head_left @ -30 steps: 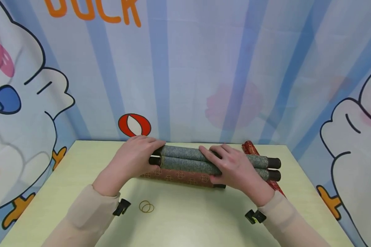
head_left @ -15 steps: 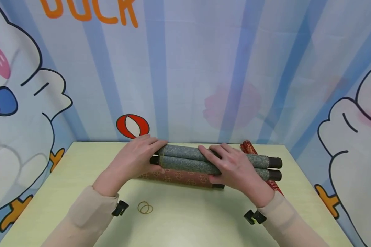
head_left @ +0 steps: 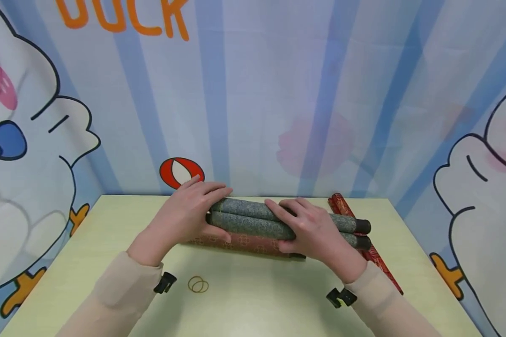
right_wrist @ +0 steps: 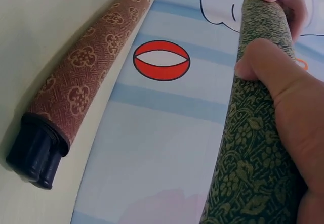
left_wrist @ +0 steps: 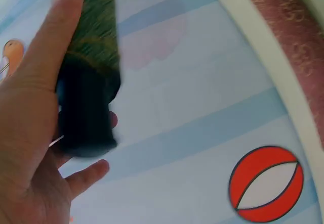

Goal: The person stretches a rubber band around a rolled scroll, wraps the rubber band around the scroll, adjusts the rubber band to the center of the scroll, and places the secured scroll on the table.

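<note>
Two rolled scrolls in green patterned cloth, with dark end knobs, lie side by side, raised above the table. My left hand holds their left end; in the left wrist view its thumb lies along the cloth beside a dark knob, its other fingers partly hidden behind. Farther right, my right hand grips the pair from above, thumb on the near side. A thin band seems to circle the left end, mostly hidden by the left hand. Below and nearer lies a reddish-brown scroll on the table.
A red patterned roll lies slanted at the right, partly under the right arm. Two thin rubber bands overlap on the pale table in front. A printed curtain hangs along the back edge.
The green scrolls have shifted a little to the left with my right hand, uncovering more of the red roll. My left fingers and thumb have spread farther over the left end.
</note>
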A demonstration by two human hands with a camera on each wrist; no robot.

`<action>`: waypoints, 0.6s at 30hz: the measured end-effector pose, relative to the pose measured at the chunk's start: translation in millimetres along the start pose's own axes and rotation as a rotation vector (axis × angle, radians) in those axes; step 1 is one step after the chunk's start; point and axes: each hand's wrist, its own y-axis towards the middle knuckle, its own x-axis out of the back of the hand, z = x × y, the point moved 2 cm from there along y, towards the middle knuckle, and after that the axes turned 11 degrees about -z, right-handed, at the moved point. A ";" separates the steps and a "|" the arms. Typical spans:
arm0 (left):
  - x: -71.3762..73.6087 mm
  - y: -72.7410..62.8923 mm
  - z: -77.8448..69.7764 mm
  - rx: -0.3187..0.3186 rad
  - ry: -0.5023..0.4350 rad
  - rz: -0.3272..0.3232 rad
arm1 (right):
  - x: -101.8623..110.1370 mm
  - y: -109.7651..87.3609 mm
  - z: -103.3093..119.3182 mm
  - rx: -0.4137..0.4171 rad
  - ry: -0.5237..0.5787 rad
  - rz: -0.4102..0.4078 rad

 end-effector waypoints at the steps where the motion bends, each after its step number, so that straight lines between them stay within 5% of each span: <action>1: 4.7 -2.2 1.7 0.024 -0.011 -0.004 | -1.2 -0.4 -0.3 -0.004 0.000 0.006; 6: 18.6 -12.4 7.7 0.088 -0.066 -0.061 | -0.4 -6.0 -5.0 -0.004 -0.004 -0.007; 13: 13.5 -21.1 6.6 0.017 -0.056 -0.246 | 2.1 -6.5 -5.4 0.002 0.002 -0.017; 18: 7.6 -24.7 3.1 -0.019 -0.031 -0.303 | 2.2 -6.2 -5.9 0.000 0.000 -0.025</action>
